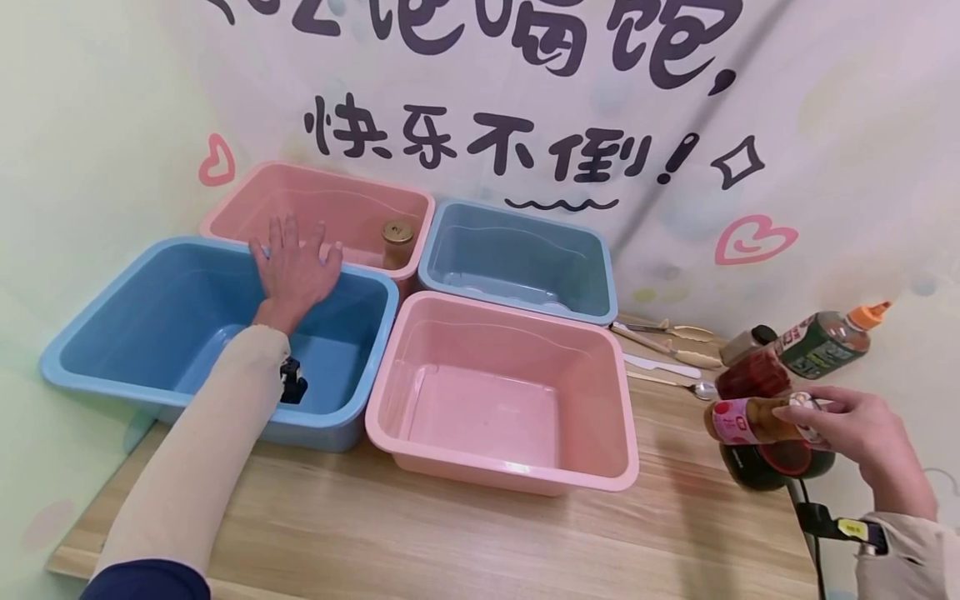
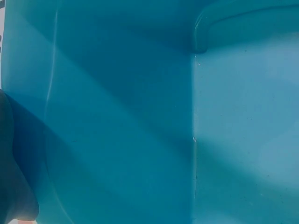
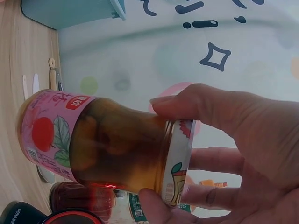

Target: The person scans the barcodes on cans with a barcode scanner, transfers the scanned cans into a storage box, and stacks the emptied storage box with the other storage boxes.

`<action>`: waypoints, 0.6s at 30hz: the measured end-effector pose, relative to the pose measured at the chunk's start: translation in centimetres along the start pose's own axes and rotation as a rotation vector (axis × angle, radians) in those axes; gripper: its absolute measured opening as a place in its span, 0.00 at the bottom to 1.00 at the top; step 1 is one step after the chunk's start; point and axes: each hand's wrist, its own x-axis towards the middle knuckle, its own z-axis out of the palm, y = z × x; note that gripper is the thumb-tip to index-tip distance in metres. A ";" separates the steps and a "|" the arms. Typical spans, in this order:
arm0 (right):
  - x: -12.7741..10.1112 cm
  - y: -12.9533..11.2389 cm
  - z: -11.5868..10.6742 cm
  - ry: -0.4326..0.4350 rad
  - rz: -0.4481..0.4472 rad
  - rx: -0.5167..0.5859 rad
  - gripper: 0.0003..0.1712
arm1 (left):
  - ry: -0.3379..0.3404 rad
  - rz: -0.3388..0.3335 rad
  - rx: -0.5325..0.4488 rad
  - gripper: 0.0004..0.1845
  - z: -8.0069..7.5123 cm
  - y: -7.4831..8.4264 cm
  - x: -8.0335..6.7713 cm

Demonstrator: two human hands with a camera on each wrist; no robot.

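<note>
My right hand [image 1: 851,421] grips a glass jar with a pink label [image 1: 750,419] by its lid, held sideways above the table's right edge; in the right wrist view the jar [image 3: 103,144] shows brown contents and my fingers [image 3: 205,105] curl round the lid. My left hand [image 1: 294,265] is open, fingers spread, hovering at the far rim of the near-left blue tub [image 1: 97,333]. A small gold-lidded jar [image 1: 397,242] stands in the far-left pink tub [image 1: 247,196]. The left wrist view shows only the blue tub's inside [image 2: 140,116].
A near pink tub [image 1: 510,479] and a far blue tub [image 1: 600,258] stand in the middle. At right lie wooden and metal utensils [image 1: 675,350], a red-filled jar [image 1: 753,372], an orange-capped bottle [image 1: 828,340] and a dark round appliance [image 1: 750,471] with cable.
</note>
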 end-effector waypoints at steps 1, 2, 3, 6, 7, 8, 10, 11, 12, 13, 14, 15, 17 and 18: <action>0.0 0.0 0.0 0.002 0.004 0.004 0.44 | -0.001 -0.001 -0.001 0.37 0.0 0.0 0.0; 0.1 0.0 0.0 0.003 0.010 0.010 0.44 | -0.002 -0.002 -0.001 0.37 0.1 0.0 0.0; 0.1 0.0 0.1 0.004 0.014 0.014 0.44 | -0.004 -0.003 -0.002 0.37 0.1 0.0 0.0; 0.2 0.0 0.1 0.009 0.016 0.022 0.44 | -0.006 -0.005 -0.003 0.37 0.1 -0.1 0.1; 0.3 0.0 0.1 0.009 0.017 0.024 0.44 | -0.006 -0.006 -0.003 0.37 0.1 -0.1 0.1; 0.3 0.0 0.1 0.009 0.017 0.026 0.44 | -0.007 -0.006 -0.003 0.37 0.1 -0.1 0.1; 0.4 0.0 0.1 0.008 0.022 0.033 0.45 | -0.008 -0.006 0.000 0.37 0.1 -0.1 0.1; 0.4 0.1 0.1 0.009 0.024 0.037 0.45 | -0.008 -0.006 0.002 0.37 0.1 -0.1 0.1; 0.5 0.1 0.2 0.010 0.027 0.041 0.46 | -0.009 -0.006 0.003 0.37 0.0 -0.1 0.0; 0.5 0.1 0.2 0.012 0.029 0.046 0.46 | -0.010 -0.006 0.005 0.37 0.0 -0.1 0.0; 0.6 0.1 0.3 0.014 0.032 0.050 0.46 | -0.010 -0.007 0.005 0.37 0.0 -0.1 0.0; 0.6 0.1 0.3 0.016 0.035 0.058 0.46 | -0.011 -0.007 0.003 0.37 0.0 -0.1 0.0; 0.7 0.2 0.3 0.018 0.039 0.071 0.45 | -0.010 -0.006 -0.001 0.37 0.0 -0.1 0.0; 0.7 0.2 0.4 0.018 0.041 0.077 0.45 | -0.010 -0.006 -0.003 0.37 0.0 -0.1 0.0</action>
